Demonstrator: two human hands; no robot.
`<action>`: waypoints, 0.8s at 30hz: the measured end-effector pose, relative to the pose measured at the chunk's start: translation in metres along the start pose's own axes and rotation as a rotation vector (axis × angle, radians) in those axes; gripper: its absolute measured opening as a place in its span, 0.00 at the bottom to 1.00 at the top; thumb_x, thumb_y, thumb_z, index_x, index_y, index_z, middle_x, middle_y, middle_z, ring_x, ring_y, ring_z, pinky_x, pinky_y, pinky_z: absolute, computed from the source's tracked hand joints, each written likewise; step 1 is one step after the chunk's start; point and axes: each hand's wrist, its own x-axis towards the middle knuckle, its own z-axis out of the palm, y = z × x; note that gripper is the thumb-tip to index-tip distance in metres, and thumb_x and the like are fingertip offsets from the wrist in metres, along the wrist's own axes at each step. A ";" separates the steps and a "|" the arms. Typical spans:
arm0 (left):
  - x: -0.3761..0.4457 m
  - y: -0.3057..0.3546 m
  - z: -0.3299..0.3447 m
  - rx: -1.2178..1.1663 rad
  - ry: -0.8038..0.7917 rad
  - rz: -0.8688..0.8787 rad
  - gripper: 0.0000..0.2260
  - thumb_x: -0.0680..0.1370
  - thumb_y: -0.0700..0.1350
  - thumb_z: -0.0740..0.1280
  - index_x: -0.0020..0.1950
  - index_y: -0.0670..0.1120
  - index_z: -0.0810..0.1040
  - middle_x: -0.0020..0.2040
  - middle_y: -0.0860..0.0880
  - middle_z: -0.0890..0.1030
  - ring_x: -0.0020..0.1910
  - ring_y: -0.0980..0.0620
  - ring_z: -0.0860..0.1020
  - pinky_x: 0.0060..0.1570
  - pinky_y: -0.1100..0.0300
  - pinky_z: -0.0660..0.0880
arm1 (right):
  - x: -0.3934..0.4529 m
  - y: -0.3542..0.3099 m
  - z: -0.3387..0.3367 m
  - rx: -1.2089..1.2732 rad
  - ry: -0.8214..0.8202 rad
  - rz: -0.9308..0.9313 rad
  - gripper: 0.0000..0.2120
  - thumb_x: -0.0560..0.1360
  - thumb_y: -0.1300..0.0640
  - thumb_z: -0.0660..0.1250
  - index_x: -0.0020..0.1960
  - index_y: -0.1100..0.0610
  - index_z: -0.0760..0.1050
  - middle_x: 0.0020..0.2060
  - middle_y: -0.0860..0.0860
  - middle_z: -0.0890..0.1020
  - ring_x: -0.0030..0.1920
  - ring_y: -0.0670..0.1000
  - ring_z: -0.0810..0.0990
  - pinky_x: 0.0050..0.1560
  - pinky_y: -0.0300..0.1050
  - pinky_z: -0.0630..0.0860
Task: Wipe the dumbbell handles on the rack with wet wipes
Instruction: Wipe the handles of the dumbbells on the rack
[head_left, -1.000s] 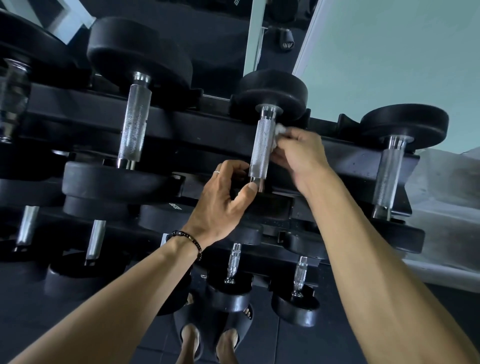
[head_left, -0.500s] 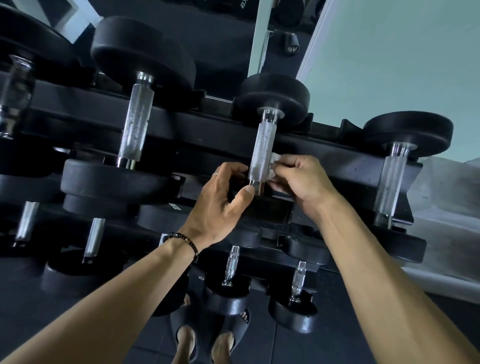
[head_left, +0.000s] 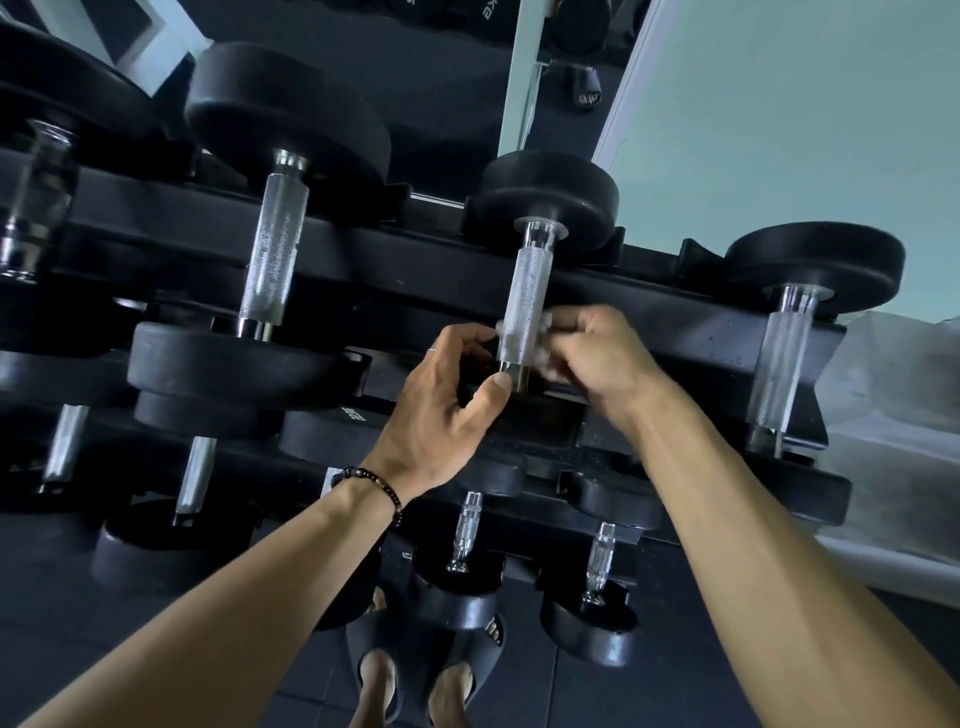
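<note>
On the top tier of the rack (head_left: 649, 317), seen from the head camera, the right hand (head_left: 597, 358) pinches a wadded wet wipe (head_left: 546, 332) against the right side of the middle dumbbell handle (head_left: 524, 306), low down near its front collar, while the left hand (head_left: 447, 410) curls its fingers and thumb around the lower end of the same handle, apparently to steady it (a scrap of white also shows at the handle's left edge, so the wipe may wrap partly behind). The likeliest failure, judging from this grip, is incomplete cleaning: the wipe is bunched small and covers only a narrow strip of the knurled steel, so the back and upper part could be missed unless the dumbbell is turned. The knurling may also snag and shred the damp tissue, leaving bits in the grooves. If the left hand rolls the weight too freely, fingers could be caught between the collar and the front head. Neighbouring handles, one to the left (head_left: 272, 249) and one to the right (head_left: 779, 374), look untouched at this moment and could be skipped.
</note>
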 end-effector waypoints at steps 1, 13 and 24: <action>0.000 0.000 0.000 0.001 0.000 -0.003 0.18 0.74 0.60 0.59 0.60 0.53 0.69 0.47 0.53 0.78 0.49 0.53 0.76 0.47 0.62 0.74 | 0.007 -0.008 0.003 0.103 0.035 -0.020 0.13 0.75 0.76 0.55 0.54 0.74 0.76 0.47 0.62 0.85 0.38 0.52 0.80 0.35 0.39 0.78; 0.001 -0.004 0.000 -0.014 0.012 0.008 0.23 0.74 0.61 0.59 0.62 0.47 0.71 0.49 0.52 0.79 0.51 0.51 0.77 0.49 0.57 0.77 | 0.003 -0.022 0.001 -0.001 -0.106 0.018 0.15 0.73 0.78 0.56 0.51 0.69 0.79 0.40 0.50 0.87 0.39 0.48 0.82 0.41 0.42 0.76; -0.001 0.000 -0.002 -0.015 -0.030 0.028 0.20 0.74 0.61 0.59 0.60 0.50 0.71 0.46 0.56 0.75 0.46 0.57 0.74 0.43 0.69 0.71 | -0.034 -0.008 -0.009 -0.256 0.019 0.022 0.11 0.77 0.68 0.67 0.46 0.53 0.82 0.41 0.52 0.85 0.43 0.50 0.83 0.40 0.37 0.78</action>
